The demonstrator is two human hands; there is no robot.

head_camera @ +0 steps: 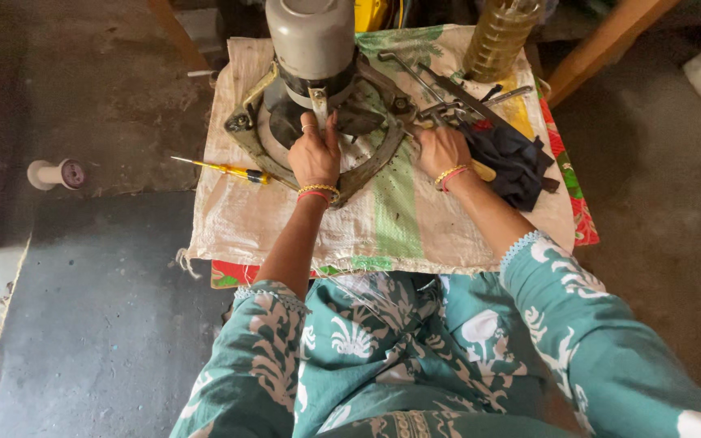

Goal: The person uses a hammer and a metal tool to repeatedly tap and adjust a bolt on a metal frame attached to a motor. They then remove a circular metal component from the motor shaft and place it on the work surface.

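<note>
A grey cylindrical motor (311,40) stands on a worn round metal base (245,134) on a small cloth-covered table (229,219). My left hand (315,152) rests against the front of the motor's base, fingers curled on a metal strap. My right hand (441,151) lies to the right, closed around a wooden-handled tool (484,171) among loose metal tools (440,101). A dark cloth (514,162) sits just right of that hand.
A yellow-handled screwdriver (229,169) lies on the cloth left of the base. A plastic bottle of yellowish liquid (501,36) stands at the back right. A white thread spool (57,173) lies on the concrete floor at left. A wooden leg (602,45) slants at right.
</note>
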